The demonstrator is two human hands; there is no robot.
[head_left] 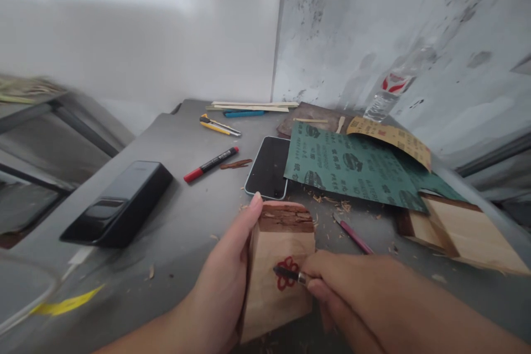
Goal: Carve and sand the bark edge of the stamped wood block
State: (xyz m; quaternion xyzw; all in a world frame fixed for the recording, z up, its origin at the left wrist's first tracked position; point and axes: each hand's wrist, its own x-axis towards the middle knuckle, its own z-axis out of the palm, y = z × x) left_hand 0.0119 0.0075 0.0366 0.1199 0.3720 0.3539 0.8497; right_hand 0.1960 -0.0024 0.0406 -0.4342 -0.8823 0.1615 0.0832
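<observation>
A wooden block with a bark strip along its far edge carries a red flower outline on its pale face. My left hand is wrapped round the block's left side, thumb up at the far left corner. In my right hand is a small carving knife with a metal collar, pinched between the fingers. Its dark blade lies over the red flower; whether the tip cuts in, I cannot tell. Most of the knife's handle is hidden by my right hand.
A phone, a red marker, a yellow cutter and a purple-handled tool lie around the block. Green sandpaper sheets, more wood pieces and a bottle are right; a black device is left.
</observation>
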